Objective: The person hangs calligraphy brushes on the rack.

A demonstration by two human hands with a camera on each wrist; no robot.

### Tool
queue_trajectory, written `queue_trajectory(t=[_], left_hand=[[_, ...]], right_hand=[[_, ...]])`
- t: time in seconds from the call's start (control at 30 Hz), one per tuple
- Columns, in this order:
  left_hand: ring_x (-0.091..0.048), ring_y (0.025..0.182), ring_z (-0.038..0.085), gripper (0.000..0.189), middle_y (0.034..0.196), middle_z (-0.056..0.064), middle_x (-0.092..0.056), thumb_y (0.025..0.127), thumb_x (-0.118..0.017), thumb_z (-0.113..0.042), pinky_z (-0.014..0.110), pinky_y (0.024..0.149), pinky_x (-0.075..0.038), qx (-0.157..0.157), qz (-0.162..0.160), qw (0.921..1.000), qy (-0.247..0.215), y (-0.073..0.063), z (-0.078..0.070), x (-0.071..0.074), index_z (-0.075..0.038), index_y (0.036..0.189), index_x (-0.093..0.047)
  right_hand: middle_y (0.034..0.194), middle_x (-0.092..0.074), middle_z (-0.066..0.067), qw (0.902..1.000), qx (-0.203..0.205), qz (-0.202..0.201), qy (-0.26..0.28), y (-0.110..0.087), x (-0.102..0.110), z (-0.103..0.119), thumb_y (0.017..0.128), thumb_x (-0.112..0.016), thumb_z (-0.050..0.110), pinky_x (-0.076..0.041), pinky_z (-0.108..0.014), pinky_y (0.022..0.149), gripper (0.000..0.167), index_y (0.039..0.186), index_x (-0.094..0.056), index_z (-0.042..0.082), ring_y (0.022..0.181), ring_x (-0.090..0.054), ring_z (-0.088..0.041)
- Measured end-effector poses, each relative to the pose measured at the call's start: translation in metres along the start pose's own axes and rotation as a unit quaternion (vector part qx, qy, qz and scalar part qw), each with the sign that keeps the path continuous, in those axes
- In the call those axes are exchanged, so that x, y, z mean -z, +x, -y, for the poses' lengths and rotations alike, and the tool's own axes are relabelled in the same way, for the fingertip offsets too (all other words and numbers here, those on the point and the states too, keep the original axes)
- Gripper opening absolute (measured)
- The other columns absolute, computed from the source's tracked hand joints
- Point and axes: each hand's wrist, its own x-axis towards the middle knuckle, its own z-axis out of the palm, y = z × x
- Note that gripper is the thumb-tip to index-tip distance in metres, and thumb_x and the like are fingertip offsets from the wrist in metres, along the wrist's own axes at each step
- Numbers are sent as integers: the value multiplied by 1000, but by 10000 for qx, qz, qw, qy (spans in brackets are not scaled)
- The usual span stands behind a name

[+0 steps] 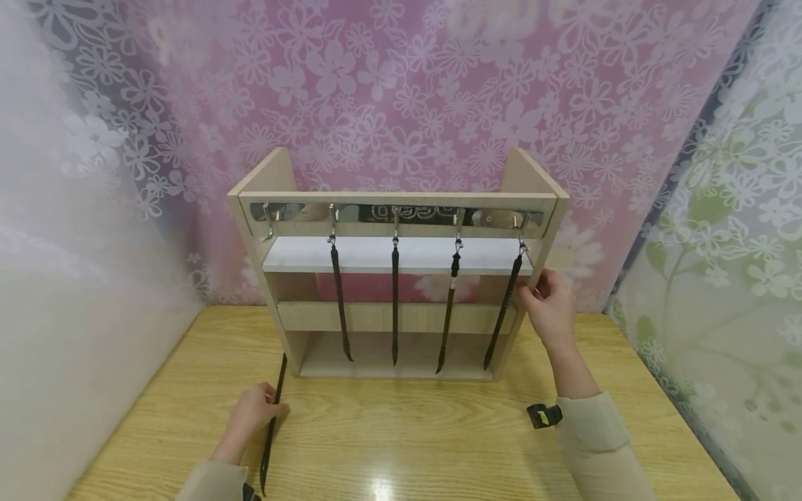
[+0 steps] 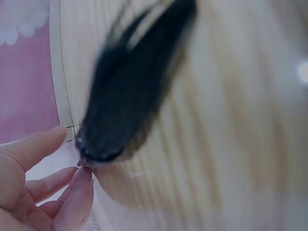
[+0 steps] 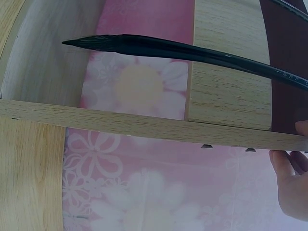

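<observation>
My left hand (image 1: 252, 412) pinches a dark calligraphy brush (image 1: 266, 452) at the left front of a small wooden rack (image 1: 401, 318). In the left wrist view the brush's black bristles (image 2: 125, 96) loom blurred close to the camera, beyond my fingers (image 2: 43, 185). With thumb and fingers on either side, my right hand (image 1: 553, 309) grips the edge of the rack's right side panel (image 3: 139, 123). Beside it hangs the rightmost brush (image 1: 504, 313), tip down; its dark handle (image 3: 216, 57) crosses the right wrist view. Several brushes hang from the rack's metal hooks.
The leftmost hook (image 1: 268, 223) carries no brush. A white shelf (image 1: 370, 254) runs behind the hanging brushes. The rack stands at the back of a wood-grain table (image 1: 401, 431), before a pink floral backdrop (image 1: 401, 97). Patterned panels flank both sides.
</observation>
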Motion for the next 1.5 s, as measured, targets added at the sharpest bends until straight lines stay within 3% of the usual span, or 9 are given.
queue_trajectory(t=[0.17,0.47,0.8,1.0,1.3,1.5], left_hand=[[-56,78,33,35,85,20,-59,72,-70,-8,41,63,-48,29,7,10000,5,1,1,0,13,94,-53],[-49,65,21,21,74,11,-53,70,-67,-3,34,55,-44,119,-5,9999,-4,5,6,0,8,81,-52],[-50,66,24,21,74,14,-53,68,-62,3,35,57,-46,148,-60,9995,-276,2,12,2,12,84,-52],[-46,64,21,22,71,11,-49,73,-59,2,32,55,-44,115,-155,9991,-383,2,14,9,15,89,-50],[-54,71,27,24,78,17,-55,77,-57,0,37,59,-47,-76,-624,9963,-579,1,6,26,17,94,-50],[-55,78,31,26,84,20,-56,79,-54,0,34,60,-48,-110,-1149,9899,-819,-3,1,29,15,100,-51]], right_hand=[[111,-54,-23,10000,6,6,-10,-1,0,0,81,-57,0,-43,-28,87,35,113,-50,-10,109,-49,-28],[111,-53,-25,10000,-22,-4,-8,-2,0,1,81,-56,-1,-43,-26,86,34,112,-49,-12,108,-50,-29],[112,-53,-24,10000,-42,47,-8,-2,-1,0,81,-56,0,-43,-27,86,35,114,-50,-10,108,-50,-28],[112,-53,-24,10000,-45,38,16,-1,-1,0,81,-56,-1,-43,-28,87,36,115,-49,-10,109,-49,-28],[110,-54,-23,10000,-32,-34,14,0,-1,1,80,-56,-1,-43,-26,86,35,114,-50,-10,108,-50,-28],[110,-55,-22,10000,-17,-46,-49,0,0,1,81,-56,-1,-43,-26,86,35,114,-50,-9,108,-50,-27]])
